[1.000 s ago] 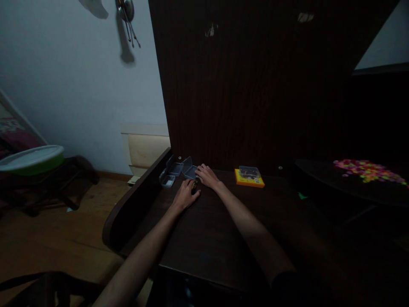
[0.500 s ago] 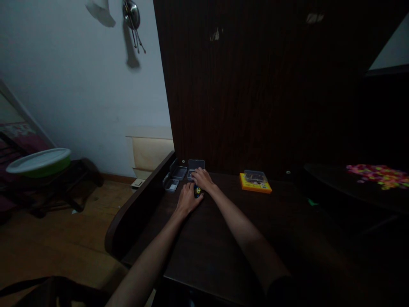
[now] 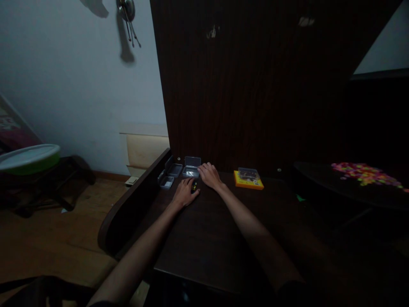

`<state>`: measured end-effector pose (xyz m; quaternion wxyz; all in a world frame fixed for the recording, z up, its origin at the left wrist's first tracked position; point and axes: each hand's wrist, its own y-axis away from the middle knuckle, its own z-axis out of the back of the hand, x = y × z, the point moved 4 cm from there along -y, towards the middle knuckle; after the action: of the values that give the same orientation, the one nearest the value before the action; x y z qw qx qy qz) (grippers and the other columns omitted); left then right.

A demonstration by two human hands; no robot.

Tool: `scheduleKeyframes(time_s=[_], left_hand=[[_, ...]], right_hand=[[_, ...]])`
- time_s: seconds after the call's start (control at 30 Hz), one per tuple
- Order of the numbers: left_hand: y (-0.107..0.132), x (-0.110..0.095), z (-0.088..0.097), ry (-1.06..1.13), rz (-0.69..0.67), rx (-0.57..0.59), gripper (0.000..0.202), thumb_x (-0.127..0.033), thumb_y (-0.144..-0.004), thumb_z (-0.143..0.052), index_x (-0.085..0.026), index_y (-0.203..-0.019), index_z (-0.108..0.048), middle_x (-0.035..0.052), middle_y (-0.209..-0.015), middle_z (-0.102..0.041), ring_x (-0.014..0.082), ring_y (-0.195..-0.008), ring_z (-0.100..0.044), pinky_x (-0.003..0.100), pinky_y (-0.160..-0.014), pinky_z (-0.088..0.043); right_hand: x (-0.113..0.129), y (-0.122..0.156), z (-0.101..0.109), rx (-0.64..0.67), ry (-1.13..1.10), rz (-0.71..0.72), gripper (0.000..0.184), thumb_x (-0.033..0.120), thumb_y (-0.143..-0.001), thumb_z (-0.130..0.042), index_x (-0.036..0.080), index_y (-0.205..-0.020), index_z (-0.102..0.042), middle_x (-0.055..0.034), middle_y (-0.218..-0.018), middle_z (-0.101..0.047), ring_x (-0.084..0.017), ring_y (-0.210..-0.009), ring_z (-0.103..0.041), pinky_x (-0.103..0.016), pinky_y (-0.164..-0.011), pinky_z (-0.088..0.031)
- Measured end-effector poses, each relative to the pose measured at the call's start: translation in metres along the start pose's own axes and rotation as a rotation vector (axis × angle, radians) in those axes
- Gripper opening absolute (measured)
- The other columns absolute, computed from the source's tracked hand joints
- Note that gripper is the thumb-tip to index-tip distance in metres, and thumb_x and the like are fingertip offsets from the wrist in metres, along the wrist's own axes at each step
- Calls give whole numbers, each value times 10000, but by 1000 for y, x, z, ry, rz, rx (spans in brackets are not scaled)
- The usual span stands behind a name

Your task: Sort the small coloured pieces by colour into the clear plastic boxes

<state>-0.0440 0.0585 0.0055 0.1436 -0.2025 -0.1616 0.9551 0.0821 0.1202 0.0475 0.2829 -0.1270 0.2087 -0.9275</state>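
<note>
Both my arms reach across a dark wooden desk (image 3: 207, 238). My left hand (image 3: 184, 192) lies on the desk, its fingers curled around a small dark object with a yellow spot (image 3: 194, 186). My right hand (image 3: 209, 174) rests with fingers bent just right of an open clear plastic case (image 3: 191, 166). Two more small clear cases (image 3: 174, 170) (image 3: 167, 182) sit left of it, by the desk's raised left edge.
An orange box with a clear lid (image 3: 248, 178) lies to the right of my hands. A tall dark wooden panel (image 3: 249, 85) backs the desk. Colourful small pieces (image 3: 364, 171) lie on a dark surface at far right. A green-rimmed basin (image 3: 28, 158) stands at left over a wooden floor.
My right hand has drawn back a little to the right, off the open clear case. My left hand stays on the small dark object. The view has shifted slightly.
</note>
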Motion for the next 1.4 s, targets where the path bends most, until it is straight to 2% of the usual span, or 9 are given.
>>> scheduleKeyframes(time_s=[0.13, 0.33, 0.47, 0.57, 0.77, 0.93, 1.13, 1.27, 1.4], left_hand=[[-9, -1, -3, 28, -64, 69, 502, -417, -854, -484, -161, -1285, -508, 132, -1324, -529, 291, -1221, -469, 457, -1041, -367], [-17, 5, -4, 90, -96, 91, 378, -369, -857, -475, -176, -1149, -621, 91, -1286, -582, 239, -1236, -487, 405, -1076, -364], [-15, 8, -2, 110, -101, 89, 357, -348, -876, -436, -187, -1132, -625, 88, -1261, -604, 225, -1232, -504, 385, -1068, -380], [-15, 7, -1, 115, -133, 94, 373, -331, -874, -435, -196, -1181, -599, 82, -1257, -606, 211, -1215, -521, 363, -1060, -390], [-15, 8, -1, 75, -118, 75, 456, -353, -854, -461, -174, -1268, -524, 108, -1338, -520, 236, -1262, -463, 395, -1091, -345], [-13, 8, 2, 37, -39, 37, 552, -407, -842, -472, -124, -1316, -451, 164, -1332, -489, 295, -1266, -432, 440, -1072, -353], [-12, 10, 10, -16, 45, -77, 631, -493, -823, -511, -155, -1346, -412, 162, -1404, -419, 319, -1295, -394, 466, -1061, -356], [-16, 15, 7, -82, 72, -3, 714, -544, -837, -463, -107, -1393, -359, 170, -1465, -365, 335, -1385, -262, 477, -1101, -295], [-18, 19, 4, -132, 117, 76, 762, -606, -843, -396, -88, -1401, -360, 164, -1488, -329, 341, -1406, -210, 477, -1110, -271]], right_hand=[[-41, 31, 32, -77, 28, -33, 382, 306, -981, -285, 184, -1040, -642, -96, -1034, -632, -224, -988, -484, -343, -861, -342], [-118, 76, 80, -71, 104, -182, 360, 254, -943, -321, 181, -1104, -634, -113, -1097, -605, -240, -1034, -473, -360, -889, -359], [-156, 92, 96, 33, 171, -256, 378, 217, -858, -441, 188, -1205, -587, -118, -1179, -567, -264, -1067, -460, -385, -900, -373], [-171, 98, 96, 134, 194, -265, 462, 236, -810, -533, 185, -1269, -544, -129, -1222, -543, -272, -1097, -454, -376, -908, -377], [-178, 103, 83, 294, 206, -296, 551, 280, -812, -562, 173, -1348, -489, -150, -1234, -522, -271, -1118, -459, -358, -938, -374], [-176, 103, 76, 292, 190, -278, 494, 296, -834, -531, 120, -1295, -532, -169, -1255, -505, -267, -1139, -448, -359, -971, -366], [-170, 102, 76, 283, 148, -241, 397, 236, -807, -561, 112, -1184, -581, -161, -1285, -510, -255, -1173, -443, -337, -993, -354], [-166, 101, 78, 289, 112, -231, 384, 255, -803, -573, 115, -1161, -577, -154, -1189, -575, -249, -1110, -499, -325, -924, -402], [-156, 100, 80, 262, 84, -214, 368, 317, -814, -564, 141, -1138, -573, -122, -1113, -589, -239, -1053, -513, -323, -892, -414]])
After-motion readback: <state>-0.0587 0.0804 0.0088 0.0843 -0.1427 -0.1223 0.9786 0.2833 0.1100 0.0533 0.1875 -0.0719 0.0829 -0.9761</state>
